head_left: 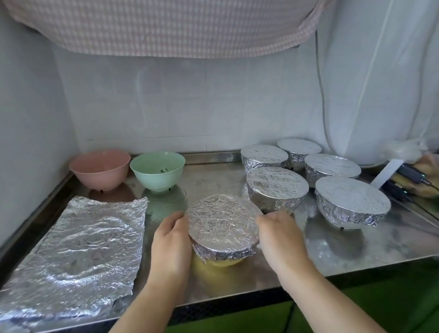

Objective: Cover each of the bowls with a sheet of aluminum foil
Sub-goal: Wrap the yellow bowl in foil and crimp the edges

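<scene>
Steel counter (360, 243); foil-covered bowl (221, 228) between fingers (176, 221).

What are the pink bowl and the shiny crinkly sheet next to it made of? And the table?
The pink bowl looks like matte plastic: smooth, dull, evenly coloured, though it could be another material. The crinkly sheet is aluminum foil: silvery, thin, full of creases that catch light. The table looks like stainless steel: grey, shiny, showing blurry reflections of the bowls.
</scene>
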`<move>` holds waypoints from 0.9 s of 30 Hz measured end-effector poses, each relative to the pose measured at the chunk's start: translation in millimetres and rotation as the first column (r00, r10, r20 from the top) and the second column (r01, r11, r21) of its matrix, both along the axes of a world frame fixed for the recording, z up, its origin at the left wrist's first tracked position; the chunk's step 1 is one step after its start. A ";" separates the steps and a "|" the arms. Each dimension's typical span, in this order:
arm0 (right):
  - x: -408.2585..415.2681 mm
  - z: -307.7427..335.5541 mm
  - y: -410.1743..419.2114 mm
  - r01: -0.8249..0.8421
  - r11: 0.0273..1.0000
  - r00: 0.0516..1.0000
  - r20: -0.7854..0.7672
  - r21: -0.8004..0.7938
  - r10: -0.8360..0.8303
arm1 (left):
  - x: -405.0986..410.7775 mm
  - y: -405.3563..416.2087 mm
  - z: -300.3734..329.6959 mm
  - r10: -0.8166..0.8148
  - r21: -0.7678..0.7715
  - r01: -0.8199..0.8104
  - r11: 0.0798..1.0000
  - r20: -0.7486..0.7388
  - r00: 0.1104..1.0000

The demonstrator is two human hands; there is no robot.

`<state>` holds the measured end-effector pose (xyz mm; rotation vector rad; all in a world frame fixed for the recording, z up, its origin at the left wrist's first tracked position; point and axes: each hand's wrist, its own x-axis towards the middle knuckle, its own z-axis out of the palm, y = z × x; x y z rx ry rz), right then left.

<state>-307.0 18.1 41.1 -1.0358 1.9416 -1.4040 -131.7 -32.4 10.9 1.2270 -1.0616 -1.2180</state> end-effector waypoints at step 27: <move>-39.9 82.8 -229.0 -0.130 0.991 0.978 0.169 0.042 0.121 | -37.1 -184.6 94.5 -0.071 0.070 0.081 0.994 -0.144 0.987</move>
